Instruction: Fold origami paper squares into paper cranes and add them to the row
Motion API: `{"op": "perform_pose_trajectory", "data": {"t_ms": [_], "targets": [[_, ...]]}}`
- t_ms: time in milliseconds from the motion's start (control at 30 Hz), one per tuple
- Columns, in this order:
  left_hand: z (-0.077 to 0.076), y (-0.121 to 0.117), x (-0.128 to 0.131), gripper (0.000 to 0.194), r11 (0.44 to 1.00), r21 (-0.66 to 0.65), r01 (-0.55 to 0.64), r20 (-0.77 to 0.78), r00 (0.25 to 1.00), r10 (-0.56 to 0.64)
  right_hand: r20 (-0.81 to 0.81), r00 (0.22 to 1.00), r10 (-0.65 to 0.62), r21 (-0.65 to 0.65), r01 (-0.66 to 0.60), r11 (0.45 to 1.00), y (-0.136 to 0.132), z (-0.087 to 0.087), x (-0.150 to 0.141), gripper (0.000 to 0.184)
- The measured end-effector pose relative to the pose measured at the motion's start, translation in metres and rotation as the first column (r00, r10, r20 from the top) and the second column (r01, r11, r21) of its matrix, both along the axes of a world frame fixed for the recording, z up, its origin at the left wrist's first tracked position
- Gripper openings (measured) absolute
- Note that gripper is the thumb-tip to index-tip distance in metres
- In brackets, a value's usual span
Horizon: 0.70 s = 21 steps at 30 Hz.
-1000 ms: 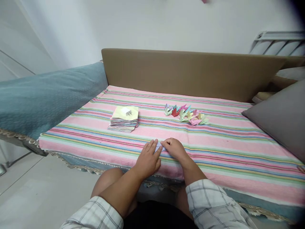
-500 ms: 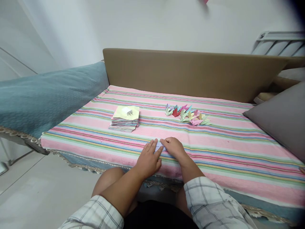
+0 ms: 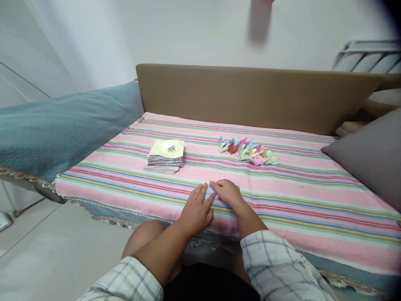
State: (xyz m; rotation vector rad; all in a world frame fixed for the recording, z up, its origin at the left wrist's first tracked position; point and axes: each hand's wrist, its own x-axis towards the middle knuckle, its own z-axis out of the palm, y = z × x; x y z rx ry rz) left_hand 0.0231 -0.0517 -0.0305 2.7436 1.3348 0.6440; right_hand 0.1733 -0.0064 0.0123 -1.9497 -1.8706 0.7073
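A small piece of pale lavender paper (image 3: pixel 210 191) lies on the striped cloth (image 3: pixel 131 196) near its front edge, mostly covered by my fingers. My left hand (image 3: pixel 196 209) rests on the paper's left side with its fingers stretched out flat and its thumb apart. From the right, my right hand (image 3: pixel 228 193) bends its fingers over the paper's far right edge, thumb and fingers pressed against it. Beyond my hands sits a cluster of colourful folded paper cranes (image 3: pixel 246 151).
A stack of square coloured paper (image 3: pixel 164 163) stands left of the cranes, with a white plug adapter (image 3: pixel 168 146) on top. A brown backrest (image 3: pixel 234 98) runs along the wall. A blue-covered armrest (image 3: pixel 72 121) is at left, a grey cushion (image 3: pixel 372 154) at right.
Both hands stay almost in place over the lavender paper; my right fingertips have shifted very slightly to the left. On the wall at the top, a shadow has grown larger.
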Motion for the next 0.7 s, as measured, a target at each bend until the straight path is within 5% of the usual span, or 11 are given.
{"op": "perform_pose_trajectory", "data": {"t_ms": [133, 233, 333, 467, 567, 700], "targets": [[-0.003, 0.004, -0.003, 0.060, 1.000, -0.004, 0.031, 0.113, 0.993, -0.031, -0.189, 0.982, -0.019, -0.028, 0.014, 1.000, 0.007, -0.005, 0.010, 0.047], [-0.006, 0.009, -0.004, 0.066, 1.000, -0.021, 0.010, 0.225, 0.974, -0.005, -0.522, 0.851, -0.064, -0.047, 0.046, 0.998, 0.010, -0.014, 0.023, 0.054], [-0.008, 0.011, -0.001, 0.072, 0.993, -0.087, -0.081, 0.280, 0.954, 0.103, -0.616, 0.787, -0.036, 0.002, 0.047, 0.999, 0.007, -0.022, 0.033, 0.036], [-0.009, 0.012, 0.005, 0.068, 0.978, -0.125, -0.167, 0.308, 0.930, 0.198, -0.360, 0.914, 0.185, 0.139, -0.144, 0.980, -0.004, -0.025, 0.031, 0.020], [-0.009, 0.012, 0.006, 0.067, 0.982, -0.108, -0.153, 0.295, 0.939, 0.179, -0.118, 0.970, 0.211, 0.238, -0.178, 0.955, -0.011, -0.022, 0.025, 0.024], [-0.010, 0.011, 0.006, 0.064, 0.987, -0.067, -0.147, 0.240, 0.958, 0.159, -0.014, 0.974, 0.227, 0.241, -0.217, 0.946, -0.015, -0.018, 0.021, 0.024]]}}
